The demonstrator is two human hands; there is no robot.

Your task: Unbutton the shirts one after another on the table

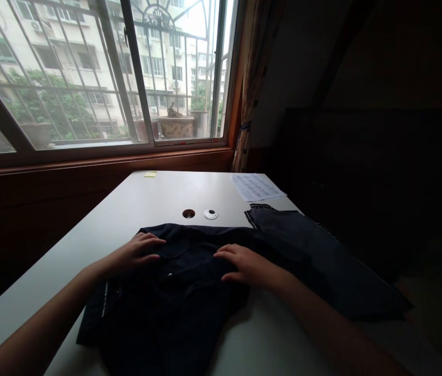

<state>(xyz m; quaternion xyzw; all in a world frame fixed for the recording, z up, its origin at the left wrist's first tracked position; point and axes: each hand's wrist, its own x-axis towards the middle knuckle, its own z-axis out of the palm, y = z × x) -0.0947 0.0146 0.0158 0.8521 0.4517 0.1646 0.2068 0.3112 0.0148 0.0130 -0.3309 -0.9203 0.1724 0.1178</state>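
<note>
A dark navy garment (174, 308) lies spread and wrinkled on the white table (103, 219), with one small pale button-like spot near its middle. My left hand (138, 249) rests at the garment's upper left, fingers stretched out and thumb apart. Over its right part is my right hand (242, 263), palm down, the fingers extended and the thumb separate. Neither hand grips the cloth visibly. To the right lies more dark navy cloth (302, 240) with white-striped edges; whether it joins the garment is too dark to tell.
Beyond the garment are a round hole (188, 213) in the tabletop and a white round cover (210, 214). Printed paper sheets (258, 187) lie at the far right, a yellow sticky note (150, 174) at the far left. A barred window (158, 78) stands behind.
</note>
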